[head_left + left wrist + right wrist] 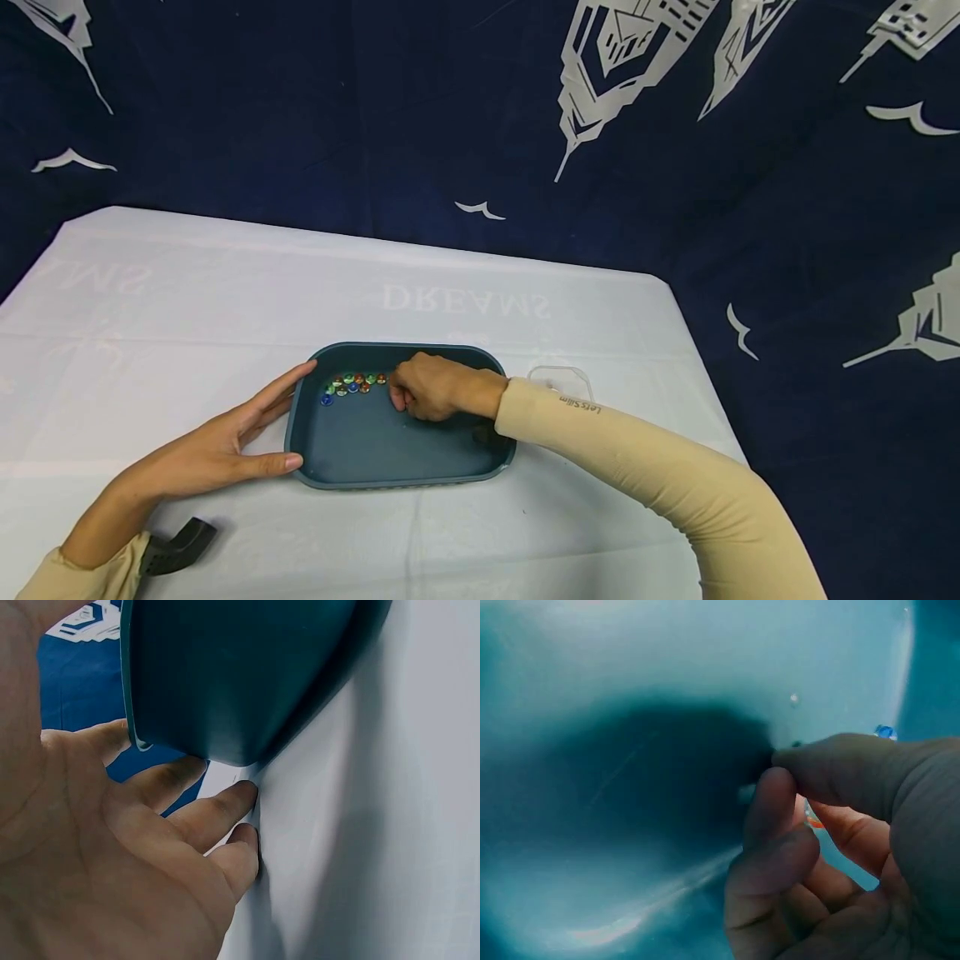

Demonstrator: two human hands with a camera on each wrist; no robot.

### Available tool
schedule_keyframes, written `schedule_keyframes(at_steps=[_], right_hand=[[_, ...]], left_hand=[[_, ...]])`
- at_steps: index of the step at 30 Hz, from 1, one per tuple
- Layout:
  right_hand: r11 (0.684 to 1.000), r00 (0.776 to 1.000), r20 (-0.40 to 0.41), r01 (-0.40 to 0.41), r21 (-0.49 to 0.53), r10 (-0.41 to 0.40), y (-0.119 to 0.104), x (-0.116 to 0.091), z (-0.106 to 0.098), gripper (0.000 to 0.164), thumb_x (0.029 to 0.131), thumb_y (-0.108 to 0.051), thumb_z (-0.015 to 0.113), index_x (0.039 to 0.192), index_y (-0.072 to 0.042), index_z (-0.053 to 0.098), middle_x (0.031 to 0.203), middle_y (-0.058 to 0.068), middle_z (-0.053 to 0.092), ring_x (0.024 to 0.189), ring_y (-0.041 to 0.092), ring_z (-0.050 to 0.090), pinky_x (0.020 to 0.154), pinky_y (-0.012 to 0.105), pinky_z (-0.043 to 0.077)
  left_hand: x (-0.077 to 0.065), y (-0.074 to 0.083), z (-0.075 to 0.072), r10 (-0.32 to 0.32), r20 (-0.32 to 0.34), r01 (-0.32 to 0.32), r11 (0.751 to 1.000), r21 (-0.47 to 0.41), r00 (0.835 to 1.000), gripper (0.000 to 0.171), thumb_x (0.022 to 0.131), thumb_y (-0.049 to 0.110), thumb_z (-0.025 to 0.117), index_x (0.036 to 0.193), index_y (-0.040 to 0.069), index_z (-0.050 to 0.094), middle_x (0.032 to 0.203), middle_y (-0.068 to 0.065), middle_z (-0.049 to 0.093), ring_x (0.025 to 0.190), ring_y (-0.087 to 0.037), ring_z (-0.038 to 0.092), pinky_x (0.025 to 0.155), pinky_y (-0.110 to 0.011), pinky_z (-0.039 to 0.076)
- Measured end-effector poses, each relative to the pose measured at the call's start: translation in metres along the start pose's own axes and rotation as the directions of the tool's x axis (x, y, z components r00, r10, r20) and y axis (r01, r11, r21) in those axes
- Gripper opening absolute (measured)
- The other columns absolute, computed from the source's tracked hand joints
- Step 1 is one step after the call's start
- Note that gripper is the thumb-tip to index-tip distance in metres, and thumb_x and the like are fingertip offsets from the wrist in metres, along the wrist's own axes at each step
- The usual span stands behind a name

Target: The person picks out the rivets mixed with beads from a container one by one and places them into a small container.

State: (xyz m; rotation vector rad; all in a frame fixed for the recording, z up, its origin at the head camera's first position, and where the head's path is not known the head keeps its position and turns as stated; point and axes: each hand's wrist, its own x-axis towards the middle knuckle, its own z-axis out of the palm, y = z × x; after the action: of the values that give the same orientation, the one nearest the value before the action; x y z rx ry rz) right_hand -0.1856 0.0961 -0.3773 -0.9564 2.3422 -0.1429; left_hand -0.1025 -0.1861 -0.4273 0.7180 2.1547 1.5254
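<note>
A dark teal tray (360, 450) with rounded corners lies on the white-covered table. Along its far left part runs an uneven line of several coloured glass marbles (353, 387), with a blue marble (327, 400) at the near left end. My left hand (225, 442) spreads around the tray's left end, fingers and thumb extended against its rim. Inside the tray, my right hand (431, 386) is curled just right of the marbles. In the right wrist view its thumb (847, 769) and index finger meet at their tips. Whatever may lie between them is hidden.
A clear plastic container (562, 379) stands right of the tray, partly behind the right sleeve (645, 458). A black curved piece (180, 546) sticks out from the left wrist. Behind the table hangs a dark blue cloth (300, 125) with white prints.
</note>
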Motion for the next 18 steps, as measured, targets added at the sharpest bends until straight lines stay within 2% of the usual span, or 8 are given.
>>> schedule_keyframes(at_steps=[6, 10, 18], right_hand=[[0.992, 0.996, -0.007, 0.085, 0.089, -0.084, 0.001, -0.001, -0.008, 0.015, 0.097, 0.000, 0.057, 0.096, -0.011, 0.068, 0.092, -0.003, 0.063, 0.084, 0.009, 0.056, 0.076, 0.018, 0.045], [0.985, 0.994, -0.009, 0.113, 0.129, -0.113, 0.002, -0.003, -0.012, 0.013, 0.100, -0.004, 0.057, 0.099, -0.011, 0.068, 0.101, 0.000, 0.066, 0.094, 0.010, 0.059, 0.085, 0.019, 0.047], [0.972, 0.993, -0.009, 0.116, 0.206, -0.116, 0.003, -0.009, -0.018, 0.013, 0.100, -0.003, 0.057, 0.104, -0.008, 0.068, 0.104, 0.001, 0.066, 0.094, 0.011, 0.058, 0.085, 0.021, 0.047]], left_hand=[[0.000, -0.001, 0.000, 0.000, 0.001, 0.000, 1.000, -0.006, 1.000, 0.096, 0.094, 0.017, 0.072, 0.162, 0.032, 0.007, 0.169, -0.003, 0.003, 0.146, -0.054, 0.015, 0.103, -0.003, 0.025], [0.000, -0.001, 0.000, 0.003, 0.004, -0.003, 1.000, -0.006, 1.000, 0.096, 0.094, 0.017, 0.072, 0.162, 0.032, 0.006, 0.169, -0.004, 0.002, 0.146, -0.054, 0.015, 0.103, -0.003, 0.025], [0.001, -0.001, 0.000, 0.008, 0.005, -0.008, 1.000, -0.009, 1.000, 0.096, 0.094, 0.016, 0.072, 0.162, 0.031, 0.006, 0.169, -0.006, 0.001, 0.146, -0.055, 0.014, 0.103, -0.002, 0.025]])
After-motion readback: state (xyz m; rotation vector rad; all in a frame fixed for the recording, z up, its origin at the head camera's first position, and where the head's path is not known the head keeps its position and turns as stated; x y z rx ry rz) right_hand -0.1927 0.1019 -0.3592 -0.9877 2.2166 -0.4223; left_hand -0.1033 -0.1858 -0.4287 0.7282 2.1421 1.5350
